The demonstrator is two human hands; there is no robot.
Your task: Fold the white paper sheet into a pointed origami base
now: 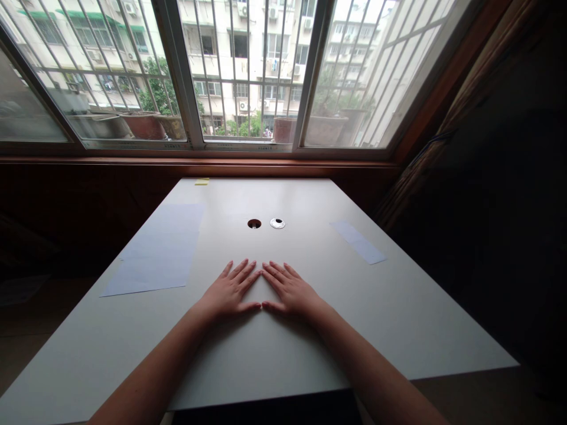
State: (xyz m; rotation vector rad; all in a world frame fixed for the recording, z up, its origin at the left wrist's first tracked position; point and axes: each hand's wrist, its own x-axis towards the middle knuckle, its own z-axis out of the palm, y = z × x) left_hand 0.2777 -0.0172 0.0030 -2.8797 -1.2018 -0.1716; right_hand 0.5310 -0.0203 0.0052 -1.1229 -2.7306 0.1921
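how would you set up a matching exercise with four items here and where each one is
1. large white paper sheet
2. small yellow strip
3. round pale disc with a dark opening
4. bare left hand

A. right of the dark round hole
B. palm down, beside the bare right hand
C. left side of the white tabletop, away from the far edge
D. at the far edge

Pairs: 1-C, 2-D, 3-A, 4-B

The 2 hands lie palms down, fingers spread, thumb tips close together.
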